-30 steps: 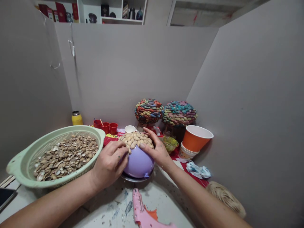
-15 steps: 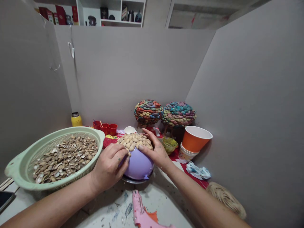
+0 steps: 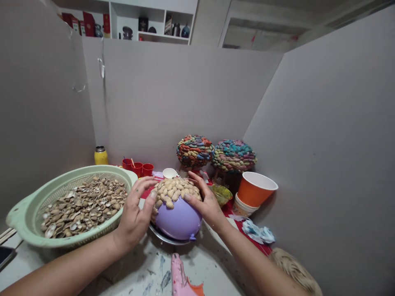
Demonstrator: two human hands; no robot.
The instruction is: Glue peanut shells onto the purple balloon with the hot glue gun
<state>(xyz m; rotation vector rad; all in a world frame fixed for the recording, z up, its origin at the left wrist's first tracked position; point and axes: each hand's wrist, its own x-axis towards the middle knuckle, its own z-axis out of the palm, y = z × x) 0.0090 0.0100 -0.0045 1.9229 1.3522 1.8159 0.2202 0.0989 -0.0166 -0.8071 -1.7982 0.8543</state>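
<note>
A purple balloon [image 3: 178, 220], its upper part covered in peanut shells [image 3: 177, 190], rests in a shallow metal dish [image 3: 163, 237]. My right hand [image 3: 210, 204] curves around its right side, thumb pressed at the lower border of the shells. On the left side, my left hand [image 3: 135, 213] has its fingers spread and its thumb beside the shells; nothing is pinched in it. In front of the balloon lies a pink glue gun [image 3: 178, 273] with an orange trigger, cut off by the lower edge of the view.
Left stands a green colander [image 3: 23, 211] of loose peanut shells [image 3: 86, 205]. Behind are red cups [image 3: 136, 168], a white bowl [image 3: 169, 173], a yellow bottle [image 3: 101, 156] and two colourful woven stools [image 3: 195, 151]. To the right are an orange bucket [image 3: 253, 191], a stained cloth [image 3: 258, 231] and coiled rope [image 3: 293, 267].
My left hand has loosened from a pinch at the shells' edge and spread its fingers, shifting slightly left. The balloon has turned a little. The whole view has shifted slightly.
</note>
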